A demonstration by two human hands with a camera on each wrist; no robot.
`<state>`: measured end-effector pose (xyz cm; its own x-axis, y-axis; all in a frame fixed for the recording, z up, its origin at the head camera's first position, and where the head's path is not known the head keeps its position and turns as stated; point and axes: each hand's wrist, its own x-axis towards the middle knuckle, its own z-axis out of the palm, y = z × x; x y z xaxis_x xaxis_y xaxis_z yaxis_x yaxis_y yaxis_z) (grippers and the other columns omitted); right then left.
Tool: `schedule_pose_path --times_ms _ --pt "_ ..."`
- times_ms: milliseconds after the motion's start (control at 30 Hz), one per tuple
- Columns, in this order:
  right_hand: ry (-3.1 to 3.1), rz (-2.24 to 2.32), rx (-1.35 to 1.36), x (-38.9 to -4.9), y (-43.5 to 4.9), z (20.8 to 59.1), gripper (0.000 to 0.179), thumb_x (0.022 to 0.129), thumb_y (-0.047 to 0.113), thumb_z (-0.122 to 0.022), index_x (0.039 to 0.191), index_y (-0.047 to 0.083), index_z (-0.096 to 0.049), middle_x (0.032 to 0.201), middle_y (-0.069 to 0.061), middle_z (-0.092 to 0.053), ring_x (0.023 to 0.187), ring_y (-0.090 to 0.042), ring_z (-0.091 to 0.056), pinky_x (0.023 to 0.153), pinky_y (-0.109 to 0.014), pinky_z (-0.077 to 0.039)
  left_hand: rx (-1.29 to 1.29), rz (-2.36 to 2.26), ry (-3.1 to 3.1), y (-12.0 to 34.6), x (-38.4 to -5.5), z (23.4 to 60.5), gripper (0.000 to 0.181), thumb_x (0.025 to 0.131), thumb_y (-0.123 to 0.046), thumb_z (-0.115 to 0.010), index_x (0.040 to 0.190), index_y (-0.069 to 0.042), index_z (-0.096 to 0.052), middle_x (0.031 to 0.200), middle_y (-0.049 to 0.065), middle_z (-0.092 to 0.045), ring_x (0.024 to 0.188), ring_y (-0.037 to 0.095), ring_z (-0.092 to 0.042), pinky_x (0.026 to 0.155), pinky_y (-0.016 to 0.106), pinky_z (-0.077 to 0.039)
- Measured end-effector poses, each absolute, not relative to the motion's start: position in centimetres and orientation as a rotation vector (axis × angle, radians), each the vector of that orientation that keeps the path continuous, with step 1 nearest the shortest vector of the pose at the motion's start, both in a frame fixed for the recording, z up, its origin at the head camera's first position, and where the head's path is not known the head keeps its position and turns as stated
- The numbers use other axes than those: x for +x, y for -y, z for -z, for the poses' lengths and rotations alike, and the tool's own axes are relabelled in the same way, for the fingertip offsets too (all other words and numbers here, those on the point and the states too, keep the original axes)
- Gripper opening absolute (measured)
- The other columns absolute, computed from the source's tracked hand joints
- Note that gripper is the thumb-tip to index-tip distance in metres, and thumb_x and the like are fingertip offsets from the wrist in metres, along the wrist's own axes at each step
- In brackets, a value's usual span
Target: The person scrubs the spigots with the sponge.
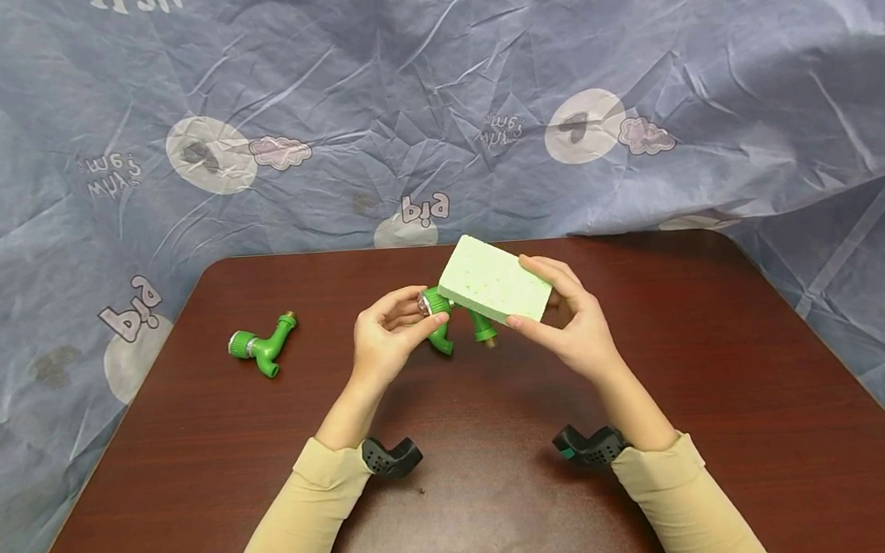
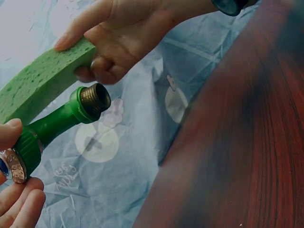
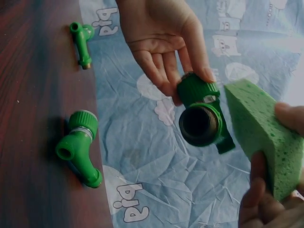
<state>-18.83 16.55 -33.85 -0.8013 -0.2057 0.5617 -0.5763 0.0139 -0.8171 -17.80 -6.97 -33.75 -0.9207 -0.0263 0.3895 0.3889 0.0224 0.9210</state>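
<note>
Fingers and thumb of my left hand [image 1: 385, 334] pinch a green plastic water tap [image 1: 432, 301] by its ribbed knob. The tap's brass-coloured threaded end shows clearly in the left wrist view, its opening pointing away from the fingers. In my right hand [image 1: 576, 324] is a pale green block sponge [image 1: 491, 282], gripped at one end between thumb and fingers. The sponge is tilted and overlaps the tap in the head view; whether they touch I cannot tell. Two more green taps, a nearer one [image 3: 80, 147] and a farther one [image 3: 82, 45], lie on the table.
The brown wooden table [image 1: 484, 491] spreads under both hands. A wrinkled blue-grey printed cloth [image 1: 403, 103] hangs behind and beside it. Black wrist mounts sit at the left wrist [image 1: 392, 457] and right wrist [image 1: 590, 444].
</note>
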Motion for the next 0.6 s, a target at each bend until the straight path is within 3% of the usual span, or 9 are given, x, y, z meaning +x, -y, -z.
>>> schedule_pose_path --times_ms 133,333,600 --pt "2.122 -1.729 0.825 -18.1 -16.1 33.1 0.067 0.071 -0.018 -0.07 0.132 -0.007 -0.047 0.13 -0.017 -0.043 0.095 -0.013 -0.055 0.071 -0.018 -0.049 -0.396 1.971 2.009 6.8 -17.7 33.8 0.038 0.07 0.006 -0.078 0.105 0.01 -0.066 0.091 0.028 -0.066 0.082 0.04 -0.065 0.077 0.047 -0.054" --pt "2.04 -1.763 0.712 -17.4 -15.5 32.1 0.063 0.072 -0.018 -0.069 0.13 -0.01 -0.047 0.129 -0.017 -0.044 0.09 -0.011 -0.057 0.071 -0.016 -0.049 -0.401 1.974 1.996 6.9 -17.8 33.9 0.037 0.069 0.008 -0.077 0.104 0.011 -0.065 0.09 0.028 -0.066 0.081 0.04 -0.064 0.077 0.05 -0.053" --pt "2.083 -1.721 0.745 -17.8 -15.5 32.9 0.065 0.071 -0.018 -0.07 0.132 -0.007 -0.048 0.13 -0.015 -0.044 0.092 -0.011 -0.057 0.07 -0.017 -0.048 -0.379 1.988 2.01 6.9 -17.8 33.9 0.038 0.069 0.006 -0.079 0.104 0.01 -0.066 0.091 0.027 -0.067 0.081 0.041 -0.065 0.073 0.037 -0.056"
